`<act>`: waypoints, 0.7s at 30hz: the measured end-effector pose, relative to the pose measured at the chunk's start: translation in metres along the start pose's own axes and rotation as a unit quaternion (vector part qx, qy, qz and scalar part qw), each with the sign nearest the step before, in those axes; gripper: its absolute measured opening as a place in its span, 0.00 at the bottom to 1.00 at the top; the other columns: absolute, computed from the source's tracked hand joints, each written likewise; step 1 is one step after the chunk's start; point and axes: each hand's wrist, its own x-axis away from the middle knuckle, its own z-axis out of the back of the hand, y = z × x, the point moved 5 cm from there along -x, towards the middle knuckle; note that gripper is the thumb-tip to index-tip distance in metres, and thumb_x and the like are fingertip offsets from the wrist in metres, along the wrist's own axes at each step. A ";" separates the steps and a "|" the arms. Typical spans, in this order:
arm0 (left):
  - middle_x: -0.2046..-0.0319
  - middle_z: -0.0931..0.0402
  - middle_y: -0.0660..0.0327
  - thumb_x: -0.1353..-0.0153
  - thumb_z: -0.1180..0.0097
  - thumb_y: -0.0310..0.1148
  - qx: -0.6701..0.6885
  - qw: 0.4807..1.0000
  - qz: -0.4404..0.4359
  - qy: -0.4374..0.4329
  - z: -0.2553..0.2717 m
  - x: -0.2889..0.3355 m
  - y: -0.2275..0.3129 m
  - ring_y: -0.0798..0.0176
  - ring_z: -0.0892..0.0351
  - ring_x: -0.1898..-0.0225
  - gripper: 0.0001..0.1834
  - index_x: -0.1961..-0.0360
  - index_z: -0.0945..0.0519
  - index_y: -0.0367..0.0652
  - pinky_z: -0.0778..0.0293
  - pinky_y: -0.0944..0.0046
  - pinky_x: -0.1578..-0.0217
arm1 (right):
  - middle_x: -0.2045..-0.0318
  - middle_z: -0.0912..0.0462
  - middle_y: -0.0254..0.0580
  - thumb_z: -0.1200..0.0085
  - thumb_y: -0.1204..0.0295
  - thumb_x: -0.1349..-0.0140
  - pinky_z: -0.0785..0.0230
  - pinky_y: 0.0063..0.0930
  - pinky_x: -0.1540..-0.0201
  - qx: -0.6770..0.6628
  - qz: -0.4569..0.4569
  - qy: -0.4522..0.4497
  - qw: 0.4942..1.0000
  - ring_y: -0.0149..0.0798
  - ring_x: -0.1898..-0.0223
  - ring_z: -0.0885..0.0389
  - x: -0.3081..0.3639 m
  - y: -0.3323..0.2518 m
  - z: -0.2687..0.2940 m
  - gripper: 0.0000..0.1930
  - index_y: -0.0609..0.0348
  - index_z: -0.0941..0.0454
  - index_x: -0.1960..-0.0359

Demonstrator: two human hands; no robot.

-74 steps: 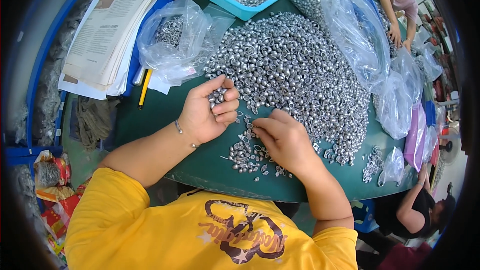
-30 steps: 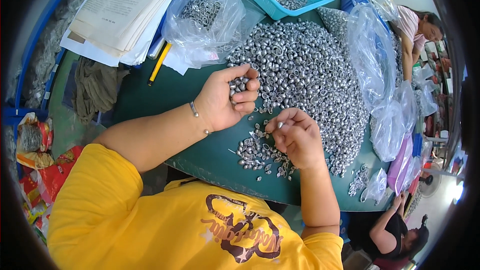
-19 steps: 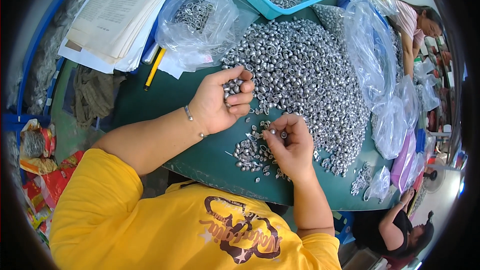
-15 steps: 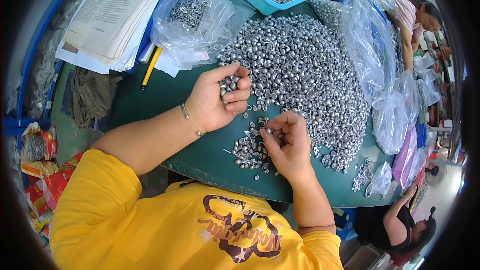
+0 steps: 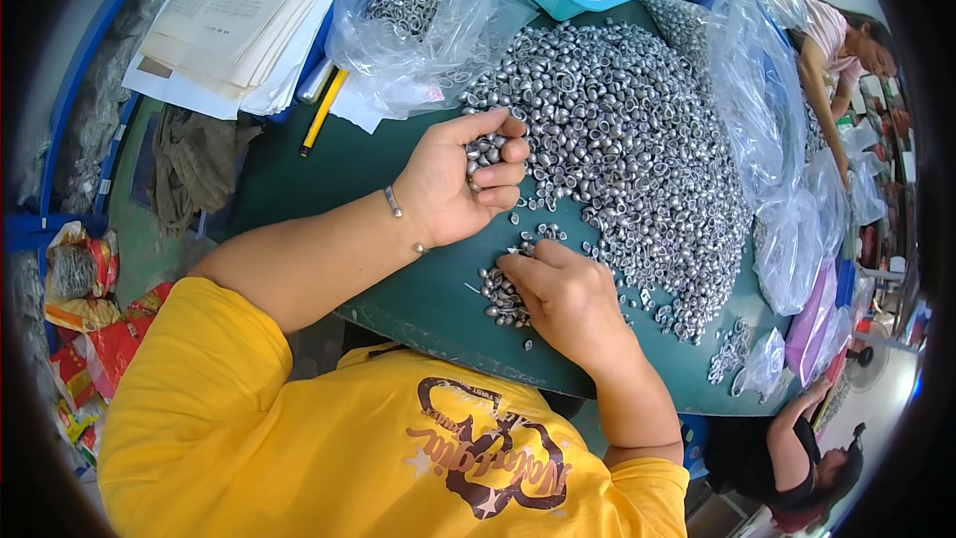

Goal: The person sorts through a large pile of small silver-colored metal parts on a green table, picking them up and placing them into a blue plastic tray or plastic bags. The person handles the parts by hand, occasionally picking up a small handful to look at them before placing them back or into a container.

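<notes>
My left hand (image 5: 460,177) is curled around several small silver-grey metal caps (image 5: 485,154), rounded and hollow, which show between palm and fingers. It hovers by the near-left edge of a large heap of similar metal caps (image 5: 617,130) on the green table (image 5: 398,314). My right hand (image 5: 573,299) is palm down, fingertips drawn together at a small pile of metal caps (image 5: 501,301) close to the table's front edge. What those fingertips grip, if anything, is hidden beneath them.
Behind the heap stands a turquoise basket (image 5: 588,2) of metal pieces. A clear plastic bag (image 5: 408,35) of rings, a yellow pencil (image 5: 325,115) and stacked papers (image 5: 234,20) lie at left. Plastic bags (image 5: 757,110) line the right side. Two people (image 5: 832,60) work at far right.
My right hand has turned palm down and its fingertips have dropped to the small pile; a rounded cap showed at them before. My left hand still holds its caps. The whole view has shifted slightly.
</notes>
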 end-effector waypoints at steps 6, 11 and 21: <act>0.78 0.36 0.66 0.37 0.59 0.37 -0.001 1.000 0.004 0.003 -0.001 0.000 -0.001 0.75 0.45 0.85 0.09 0.68 0.30 0.44 0.47 0.75 0.84 | 0.80 0.28 0.39 0.46 0.76 0.51 0.32 0.33 0.79 0.005 0.002 0.012 1.000 0.41 0.79 0.24 -0.003 -0.005 -0.001 0.05 0.58 0.23 0.70; 0.78 0.36 0.65 0.37 0.58 0.37 0.006 1.000 0.006 0.018 0.000 0.001 0.000 0.74 0.44 0.85 0.09 0.68 0.31 0.44 0.48 0.75 0.84 | 0.81 0.28 0.39 0.46 0.75 0.50 0.32 0.32 0.79 -0.002 0.020 0.003 1.000 0.42 0.79 0.25 -0.008 -0.005 -0.002 0.05 0.58 0.23 0.70; 0.78 0.36 0.65 0.38 0.57 0.37 0.010 1.000 0.006 0.002 0.002 0.000 -0.001 0.74 0.44 0.85 0.09 0.68 0.31 0.44 0.47 0.74 0.84 | 0.82 0.28 0.40 0.43 0.78 0.51 0.36 0.31 0.80 -0.145 -0.014 0.067 0.987 0.42 0.82 0.28 -0.006 0.010 0.003 0.05 0.59 0.23 0.72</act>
